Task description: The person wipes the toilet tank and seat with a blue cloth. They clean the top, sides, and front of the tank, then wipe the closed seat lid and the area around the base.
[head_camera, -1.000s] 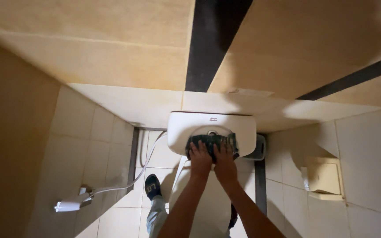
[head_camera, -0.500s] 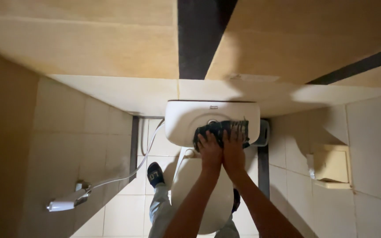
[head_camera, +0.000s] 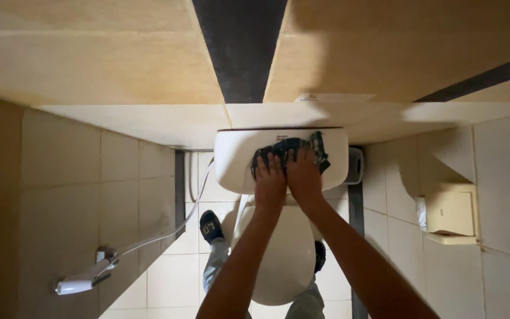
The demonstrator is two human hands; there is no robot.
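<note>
A white toilet tank (head_camera: 234, 155) stands against the tiled wall, seen from above. A dark patterned cloth (head_camera: 290, 147) lies on its lid. My left hand (head_camera: 270, 183) and my right hand (head_camera: 303, 175) press flat on the cloth side by side, fingers pointing to the wall. Below the tank the white toilet lid (head_camera: 284, 260) is closed, partly behind my forearms.
A white spray hose (head_camera: 84, 277) hangs on the left tiled wall, its tube running to the tank. A paper holder (head_camera: 450, 214) is fixed to the right wall. My foot in a dark slipper (head_camera: 209, 226) stands left of the bowl on the tiled floor.
Both hands and the cloth have shifted slightly to the right across the tank lid. The view has tilted a little downward.
</note>
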